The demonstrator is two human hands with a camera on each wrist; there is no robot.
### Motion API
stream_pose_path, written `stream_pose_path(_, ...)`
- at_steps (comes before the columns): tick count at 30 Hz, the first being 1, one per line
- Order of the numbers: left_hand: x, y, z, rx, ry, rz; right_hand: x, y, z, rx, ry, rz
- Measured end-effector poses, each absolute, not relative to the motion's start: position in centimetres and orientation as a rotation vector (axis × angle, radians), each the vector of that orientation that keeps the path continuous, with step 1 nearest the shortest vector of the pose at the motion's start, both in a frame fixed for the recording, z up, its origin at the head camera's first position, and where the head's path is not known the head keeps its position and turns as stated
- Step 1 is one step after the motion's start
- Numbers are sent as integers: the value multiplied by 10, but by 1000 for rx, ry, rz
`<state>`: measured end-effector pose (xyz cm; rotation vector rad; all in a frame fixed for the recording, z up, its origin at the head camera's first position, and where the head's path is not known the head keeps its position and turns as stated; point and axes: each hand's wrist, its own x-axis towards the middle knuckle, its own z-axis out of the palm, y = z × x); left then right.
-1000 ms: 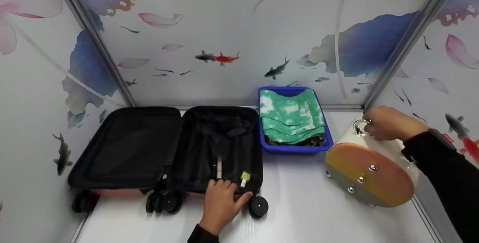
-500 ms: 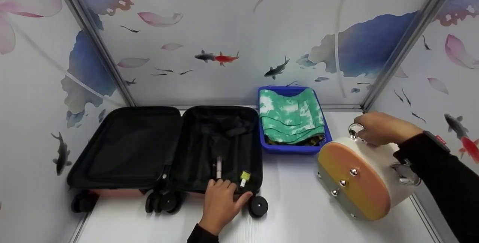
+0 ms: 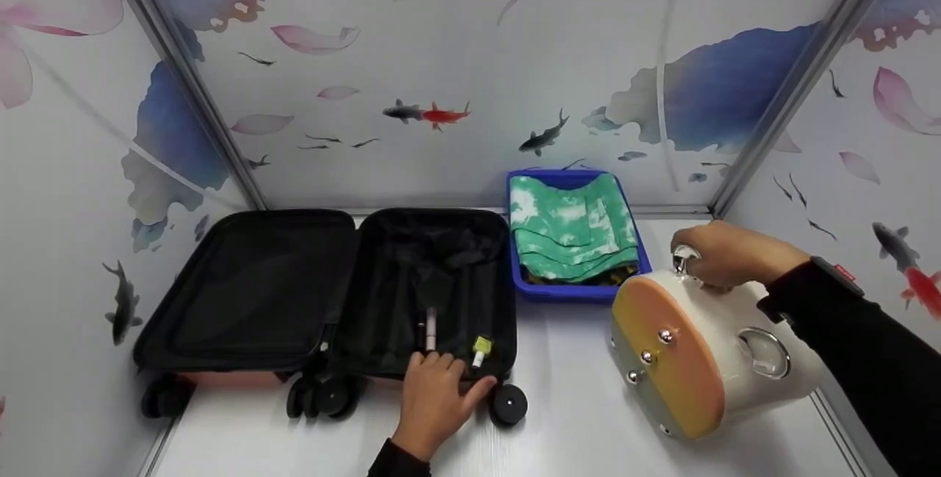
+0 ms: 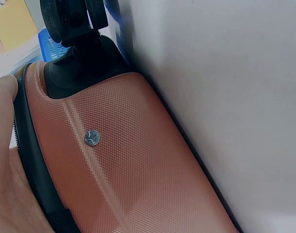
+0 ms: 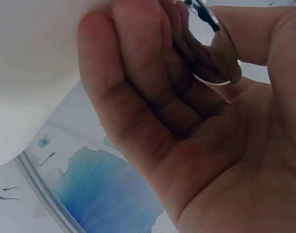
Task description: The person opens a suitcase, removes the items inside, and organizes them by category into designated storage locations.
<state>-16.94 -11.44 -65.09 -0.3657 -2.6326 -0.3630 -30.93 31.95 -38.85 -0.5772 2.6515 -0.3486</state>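
Note:
My right hand [image 3: 724, 253] grips a shiny metal handle [image 3: 685, 256] on a cream hard-shell case [image 3: 735, 337]. The case is tilted, its oval orange, yellow and grey striped end with metal studs facing left. Close up in the right wrist view, the fingers curl at the metal handle [image 5: 211, 63]. My left hand [image 3: 437, 400] holds the front rim of the open suitcase [image 3: 507, 300], fingers over the edge and fingertips hidden. The suitcase's pink textured shell [image 4: 123, 155] fills the left wrist view. A slim pink tube [image 3: 431, 330] and a small yellow-and-white item [image 3: 480, 352] lie inside.
A blue basket [image 3: 573, 292] holding folded green-and-white cloth [image 3: 573, 227] stands between suitcase and case. The suitcase's other half [image 3: 257, 293] lies open at left. Black wheels [image 3: 507, 406] stick out in front. Printed wall panels [image 3: 478, 58] enclose the white surface [image 3: 559, 389].
The right hand has moved left with the cream case, which has turned so more of its side and a second metal handle show. The left hand has stayed in place.

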Motion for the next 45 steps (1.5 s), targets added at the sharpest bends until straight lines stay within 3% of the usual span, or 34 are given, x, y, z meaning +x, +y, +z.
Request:
stream_pose_path(27, -170, -116, -650, -373, -2630, -353, -307, 271, -388, -339, 2591, -442)
stream_pose_path(45, -168, -116, -651, -366, -2638, -352, -305, 257, -390, -341, 2576, -511)
